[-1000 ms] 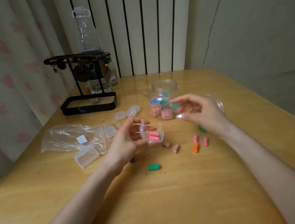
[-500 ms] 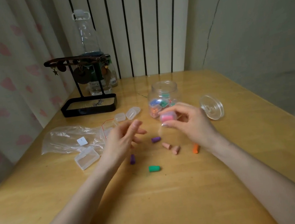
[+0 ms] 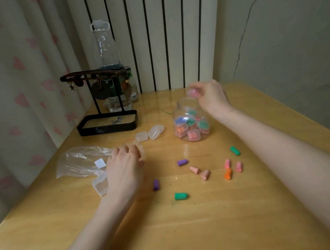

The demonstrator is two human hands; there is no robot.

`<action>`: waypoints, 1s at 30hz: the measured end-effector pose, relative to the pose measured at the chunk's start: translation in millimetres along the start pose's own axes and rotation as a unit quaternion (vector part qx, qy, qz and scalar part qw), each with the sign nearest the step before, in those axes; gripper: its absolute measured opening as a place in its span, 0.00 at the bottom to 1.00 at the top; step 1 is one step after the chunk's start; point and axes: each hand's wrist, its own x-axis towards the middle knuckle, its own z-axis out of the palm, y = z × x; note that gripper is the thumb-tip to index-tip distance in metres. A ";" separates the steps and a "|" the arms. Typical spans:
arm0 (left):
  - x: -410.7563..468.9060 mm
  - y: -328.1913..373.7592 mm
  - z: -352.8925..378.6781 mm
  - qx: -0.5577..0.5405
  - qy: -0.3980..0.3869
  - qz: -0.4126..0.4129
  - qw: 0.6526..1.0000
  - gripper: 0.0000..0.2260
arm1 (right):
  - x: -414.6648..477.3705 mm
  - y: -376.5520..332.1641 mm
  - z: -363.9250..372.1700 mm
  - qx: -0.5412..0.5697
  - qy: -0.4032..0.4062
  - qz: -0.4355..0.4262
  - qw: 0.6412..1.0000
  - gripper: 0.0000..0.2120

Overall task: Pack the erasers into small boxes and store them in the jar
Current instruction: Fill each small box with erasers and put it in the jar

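Note:
My right hand (image 3: 210, 96) pinches a small clear box of pink erasers (image 3: 192, 92) just above the open mouth of the clear jar (image 3: 186, 104). The jar holds several filled boxes. My left hand (image 3: 124, 168) rests at the mouth of the plastic bag (image 3: 75, 161), fingers curled around a clear empty box (image 3: 140, 150). Loose erasers lie in front of the jar: purple ones (image 3: 182, 162) (image 3: 156, 185), green ones (image 3: 181, 196) (image 3: 235, 150), an orange one (image 3: 228, 174) and several pink ones (image 3: 205, 174).
Two closed empty boxes (image 3: 141, 136) (image 3: 156, 132) sit left of the jar, and an open one (image 3: 100, 185) lies by my left wrist. A black jewellery stand (image 3: 108, 123) and a tall bottle (image 3: 106, 49) stand at the back left. The wooden table (image 3: 193, 234) ends close on the right.
My right hand has carried the pink-filled box up and back from mid-table to above the jar's mouth. My left hand has moved left and down onto the bag.

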 end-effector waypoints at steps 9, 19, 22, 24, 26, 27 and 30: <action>7.5 -12.4 -8.5 0.052 0.018 -0.060 0.997 0.15 | -86.0 -15.9 27.1 -0.095 -0.381 -0.157 0.906 0.12; 11.3 -19.4 2.8 0.047 0.026 -0.033 0.998 0.13 | -120.9 -37.5 33.5 0.027 -0.441 -0.193 0.876 0.15; 14.3 -25.4 10.3 0.062 -0.018 -0.017 0.998 0.16 | -126.2 -36.3 36.9 0.051 -0.420 -0.180 0.888 0.08; 17.3 -26.0 12.7 0.057 -0.022 -0.024 0.998 0.16 | -129.4 -31.4 37.0 0.073 -0.398 -0.176 0.897 0.05; 20.0 -24.9 13.6 0.030 -0.004 -0.036 0.999 0.14 | -131.4 -25.8 35.5 0.101 -0.361 -0.163 0.913 0.05; 20.7 -24.0 13.7 0.016 0.003 -0.041 0.999 0.14 | -131.7 -23.1 33.3 0.117 -0.336 -0.147 0.923 0.06; 20.8 -22.3 11.9 0.015 0.027 -0.034 0.999 0.16 | -128.9 -18.8 19.2 0.211 -0.289 -0.020 0.933 0.06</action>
